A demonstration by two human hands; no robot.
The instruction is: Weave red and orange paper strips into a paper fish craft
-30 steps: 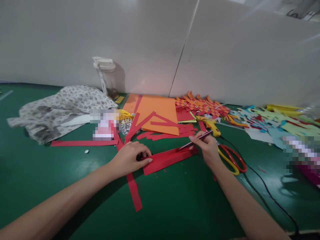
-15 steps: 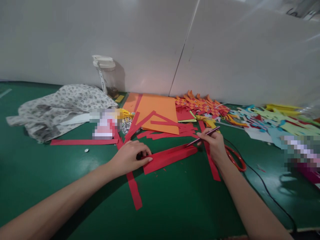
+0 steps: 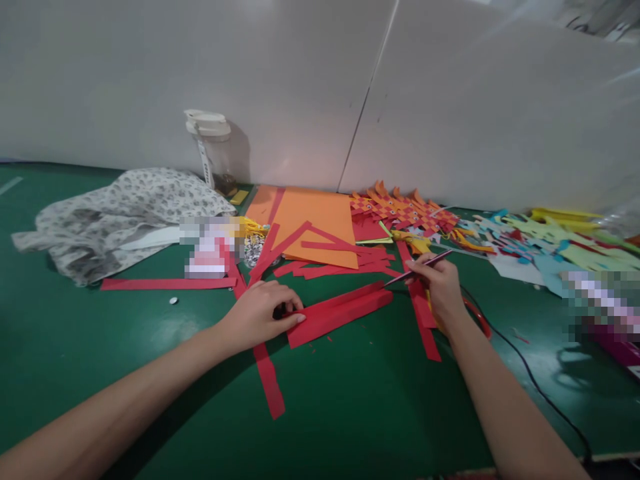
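The slim, dark pen-like tool [image 3: 443,256] in my right hand [image 3: 443,287] has slid rightward along the folded red paper [image 3: 340,315], and its pointed tip is now at the paper's right end. I judge that this pass has covered nearly the whole remaining length. My right fingers close round the tool, holding it at a slant. My left hand [image 3: 260,310] has stayed at the paper's left end, thumb pressed on top and fingers curled by the far edge.

The paper lies before me on the smooth green tabletop [image 3: 175,387], long and narrow, matte, with a lengthwise fold and one flap standing slightly raised. Flat red strips cross beyond it, some over a stiff orange sheet [image 3: 327,207]. To the right of that sheet are woven, checkered red-and-orange paper pieces [image 3: 407,210] with curling tips. A soft, rumpled patterned cloth [image 3: 135,200] lies at left, near a clear lidded cup [image 3: 217,157]. A smooth red scissor handle [image 3: 481,319] shows partly behind my right wrist.
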